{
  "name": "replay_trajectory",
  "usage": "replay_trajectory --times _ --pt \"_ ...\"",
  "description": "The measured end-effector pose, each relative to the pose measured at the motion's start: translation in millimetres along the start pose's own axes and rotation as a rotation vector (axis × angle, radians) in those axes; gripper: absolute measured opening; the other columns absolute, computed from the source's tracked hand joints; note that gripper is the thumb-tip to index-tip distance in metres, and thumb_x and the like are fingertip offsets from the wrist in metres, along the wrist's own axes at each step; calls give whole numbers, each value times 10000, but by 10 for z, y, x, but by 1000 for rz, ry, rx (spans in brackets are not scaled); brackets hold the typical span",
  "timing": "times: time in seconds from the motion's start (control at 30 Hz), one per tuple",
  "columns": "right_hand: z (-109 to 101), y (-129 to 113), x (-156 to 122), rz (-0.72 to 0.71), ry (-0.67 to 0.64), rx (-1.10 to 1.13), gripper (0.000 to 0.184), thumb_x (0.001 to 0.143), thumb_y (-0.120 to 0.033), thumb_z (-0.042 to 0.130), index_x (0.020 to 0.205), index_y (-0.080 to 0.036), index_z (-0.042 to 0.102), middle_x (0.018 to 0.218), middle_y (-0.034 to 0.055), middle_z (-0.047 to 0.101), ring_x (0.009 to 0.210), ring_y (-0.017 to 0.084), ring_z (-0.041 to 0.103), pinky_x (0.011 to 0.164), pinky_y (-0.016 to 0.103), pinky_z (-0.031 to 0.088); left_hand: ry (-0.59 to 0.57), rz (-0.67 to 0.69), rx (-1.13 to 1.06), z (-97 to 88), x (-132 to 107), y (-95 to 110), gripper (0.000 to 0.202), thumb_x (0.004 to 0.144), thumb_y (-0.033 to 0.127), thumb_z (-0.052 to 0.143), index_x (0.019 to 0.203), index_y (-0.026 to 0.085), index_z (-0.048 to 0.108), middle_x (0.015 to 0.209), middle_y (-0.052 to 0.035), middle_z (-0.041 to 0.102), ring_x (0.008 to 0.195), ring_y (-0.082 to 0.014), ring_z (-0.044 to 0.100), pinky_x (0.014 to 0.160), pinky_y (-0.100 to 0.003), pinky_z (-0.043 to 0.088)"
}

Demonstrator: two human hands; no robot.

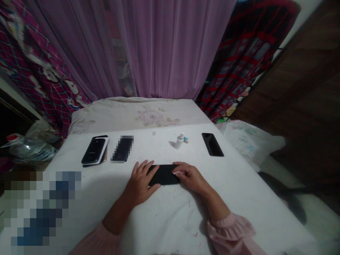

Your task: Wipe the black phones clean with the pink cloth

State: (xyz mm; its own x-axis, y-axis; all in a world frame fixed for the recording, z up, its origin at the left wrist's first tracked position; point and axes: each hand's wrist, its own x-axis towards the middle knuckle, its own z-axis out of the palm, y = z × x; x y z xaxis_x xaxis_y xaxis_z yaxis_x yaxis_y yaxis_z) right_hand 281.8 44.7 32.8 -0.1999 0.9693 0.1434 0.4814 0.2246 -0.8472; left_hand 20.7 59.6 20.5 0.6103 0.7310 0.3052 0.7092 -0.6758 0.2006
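Note:
A dark smartphone (165, 175) lies flat and sideways on the white-covered table, its black face up. My left hand (142, 182) holds its left end, the index finger over the top edge and the thumb along the bottom edge. At the right end, my right hand (190, 175) pinches a small pale piece (178, 172) against the black surface; its material is too small to tell. Beyond the phone stands a small white bottle (179, 142), with a little blue-and-white item (186, 139) beside it.
Several phones (94, 150) are stacked at the left, beside a blurred-out dark phone (122, 148). Another black phone (213, 144) lies near the right edge. A small pale square (153, 133) rests farther back. Purple curtains (170, 49) hang behind the table (164, 226). A large plastic bottle (29, 147) stands left.

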Motion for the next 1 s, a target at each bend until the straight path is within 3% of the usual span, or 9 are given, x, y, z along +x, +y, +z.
replay_trajectory --times 0.17,0.33,0.4,0.5,0.63,0.7,0.83,1.0 --pt "171 15 72 126 178 -176 200 854 -256 550 938 -263 732 985 37 753 903 221 703 821 364 541 -10 5 -2 -14 5 -3 569 921 499 511 1417 222 480 1444 -136 501 1338 -359 421 1117 -612 271" --pt "256 -21 97 162 291 -291 226 887 -304 520 975 -270 725 993 38 749 904 229 701 818 364 539 0 10 2 -8 3 -4 573 922 504 509 1422 228 473 1445 -130 502 1339 -356 423 1122 -606 268" --pt "228 -1 88 156 262 -251 228 884 -292 516 978 -262 722 996 46 747 908 230 698 832 373 535 4 6 7 -2 3 -1 572 919 500 516 1421 232 474 1443 -127 504 1336 -354 425 1122 -603 268" --pt "99 31 50 120 108 -72 190 861 -277 547 930 -235 720 1044 69 737 994 234 684 890 384 515 6 -2 17 11 2 4 573 912 492 529 1418 227 477 1433 -130 513 1330 -358 430 1108 -612 285" --pt "-113 1 -22 17 -155 108 147 858 -273 582 873 -223 719 1060 92 722 1296 248 516 977 386 465 14 -3 25 21 -2 7 569 909 491 534 1410 226 486 1426 -128 518 1329 -354 432 1108 -607 290" --pt "-159 -21 -41 1 -211 112 142 853 -257 583 870 -223 720 1091 99 709 1341 245 468 961 378 473 17 1 24 20 -2 6 567 910 490 530 1411 227 485 1433 -126 512 1332 -353 429 1111 -606 289" --pt "-95 1 -1 1 -125 50 148 844 -234 577 878 -217 720 1181 107 674 1254 244 547 934 364 485 6 0 21 14 1 1 566 917 487 518 1412 215 484 1432 -135 508 1327 -358 432 1107 -608 299" --pt "47 71 196 73 51 -159 192 868 -243 542 954 -241 714 1004 53 728 953 216 672 861 356 504 -6 -2 5 56 38 -32 582 922 507 506 1421 207 475 1446 -135 489 1348 -357 409 1121 -575 312"
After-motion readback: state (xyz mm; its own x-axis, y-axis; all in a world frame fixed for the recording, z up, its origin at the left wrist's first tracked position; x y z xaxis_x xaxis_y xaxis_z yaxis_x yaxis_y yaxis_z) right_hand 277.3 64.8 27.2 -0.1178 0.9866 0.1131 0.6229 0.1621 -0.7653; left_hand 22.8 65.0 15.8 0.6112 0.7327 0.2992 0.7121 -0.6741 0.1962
